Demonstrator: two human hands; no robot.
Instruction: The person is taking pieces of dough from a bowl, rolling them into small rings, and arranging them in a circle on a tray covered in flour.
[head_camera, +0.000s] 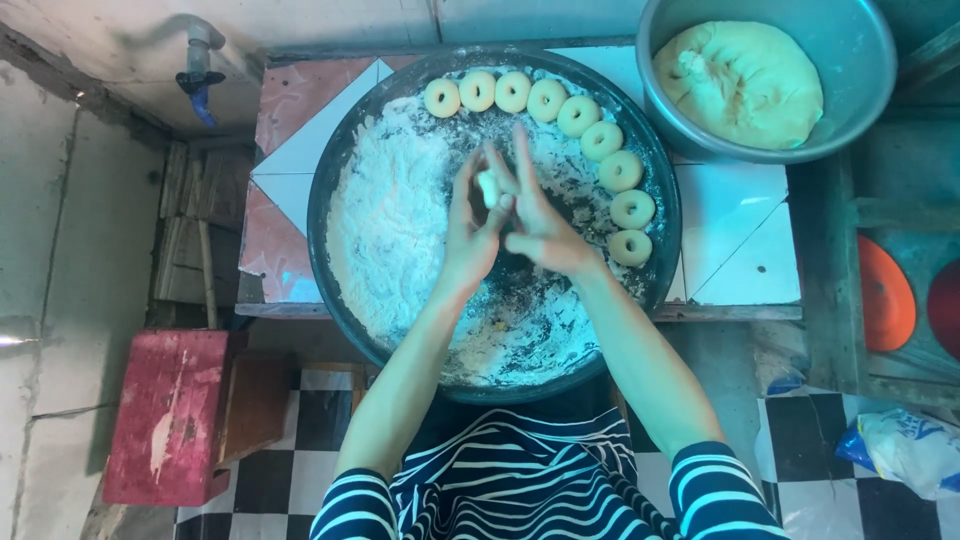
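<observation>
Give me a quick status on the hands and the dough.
Left hand and right hand pressed around a small dough piece, above the floured round pan. Nine dough rings line the pan's far rim. Nothing in the way.

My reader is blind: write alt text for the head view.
Two hands, left hand and right hand, press a small dough piece between them over a dark floured pan. Nine dough rings line its far rim; a grey bowl holds a dough mound.

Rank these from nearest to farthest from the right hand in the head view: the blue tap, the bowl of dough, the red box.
1. Bowl of dough, upper right of the right hand.
2. Blue tap, upper left.
3. Red box, lower left on the floor.
</observation>
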